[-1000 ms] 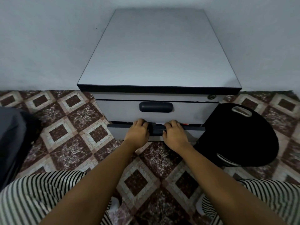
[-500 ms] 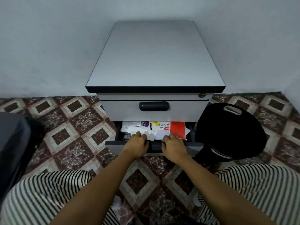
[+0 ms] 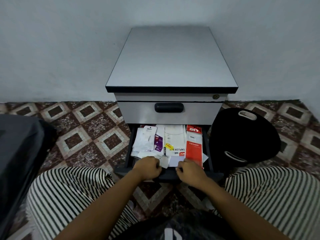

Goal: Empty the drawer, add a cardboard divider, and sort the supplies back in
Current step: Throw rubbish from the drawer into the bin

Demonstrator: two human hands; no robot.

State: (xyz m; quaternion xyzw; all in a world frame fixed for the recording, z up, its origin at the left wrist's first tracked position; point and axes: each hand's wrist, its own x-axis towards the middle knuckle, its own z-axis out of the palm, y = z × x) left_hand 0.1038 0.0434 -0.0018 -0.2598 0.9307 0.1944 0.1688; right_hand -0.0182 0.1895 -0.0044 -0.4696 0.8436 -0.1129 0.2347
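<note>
A grey drawer cabinet (image 3: 171, 58) stands against the wall. Its second drawer (image 3: 129, 149) is pulled out toward me. My left hand (image 3: 148, 168) and my right hand (image 3: 189, 172) both grip the drawer's dark front edge (image 3: 168, 174). Inside lie packaged supplies: a red stationery pack (image 3: 194, 144) on the right, a white stapler set box (image 3: 174, 141) in the middle, clear plastic packets (image 3: 144, 140) on the left and a small purple card (image 3: 158, 142). The upper drawer (image 3: 138, 112) with its black handle (image 3: 168, 107) is closed.
A black bag with white handles (image 3: 242, 137) leans against the cabinet's right side. A dark grey object (image 3: 17, 149) sits on the patterned tile floor (image 3: 83, 132) at the left. My knees in striped trousers (image 3: 65, 193) flank the drawer.
Both hands have pulled the second drawer out from nearly closed to well open, exposing the supplies. The view has backed away from the cabinet.
</note>
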